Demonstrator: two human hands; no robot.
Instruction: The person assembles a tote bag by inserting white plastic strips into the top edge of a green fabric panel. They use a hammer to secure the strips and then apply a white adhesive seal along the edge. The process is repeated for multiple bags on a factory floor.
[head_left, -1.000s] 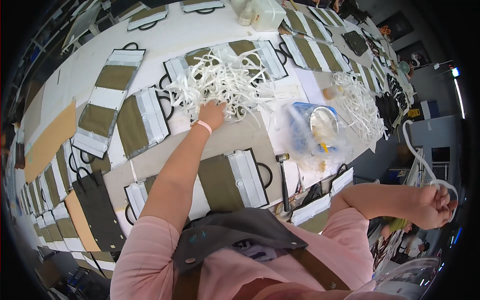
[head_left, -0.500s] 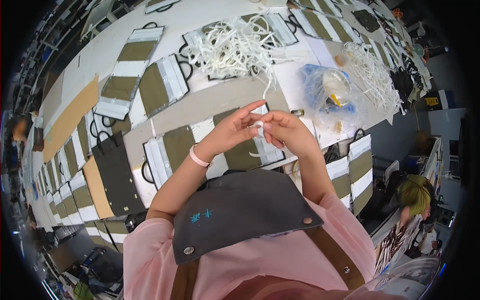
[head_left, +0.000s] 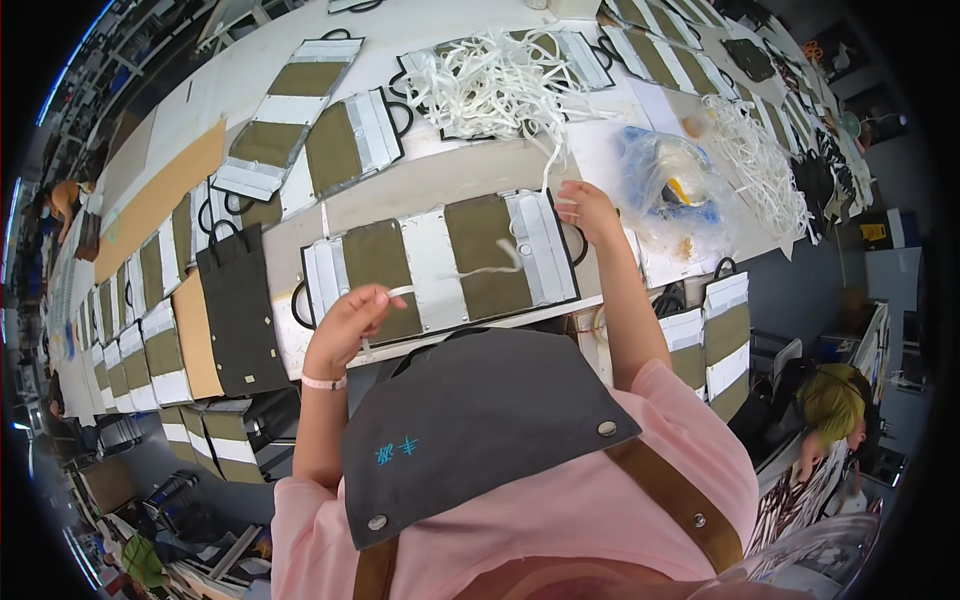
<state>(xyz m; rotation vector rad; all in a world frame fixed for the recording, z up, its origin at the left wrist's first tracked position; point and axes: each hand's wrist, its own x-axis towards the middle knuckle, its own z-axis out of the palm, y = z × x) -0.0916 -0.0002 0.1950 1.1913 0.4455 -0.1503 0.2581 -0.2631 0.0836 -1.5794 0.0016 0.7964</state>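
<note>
My left hand [head_left: 352, 322] is closed in a pinch on the end of a white strip [head_left: 402, 291], over the lower left of a flat olive, white and grey bag piece [head_left: 432, 262]. A curled white strip end [head_left: 490, 268], slightly blurred, shows over the middle of that piece; whether it joins the strip in my left hand I cannot tell. At the piece's upper right corner, my right hand [head_left: 590, 210] has its fingers bent and somewhat apart, with nothing visible in them. Close to those fingertips hangs a strand from the tangled heap of white strips [head_left: 490, 85].
A clear and blue plastic bag [head_left: 672, 185] lies right of my right hand, with another white strip heap [head_left: 755, 165] beyond. More striped bag pieces [head_left: 345, 145] with black handles cover the far and left table. A black bag [head_left: 242, 310] lies at left. Other people are at the edges.
My hands were together over the bag piece with a white strip between them. They have parted: the left drew toward the lower left with a strip, the right went up and right.
</note>
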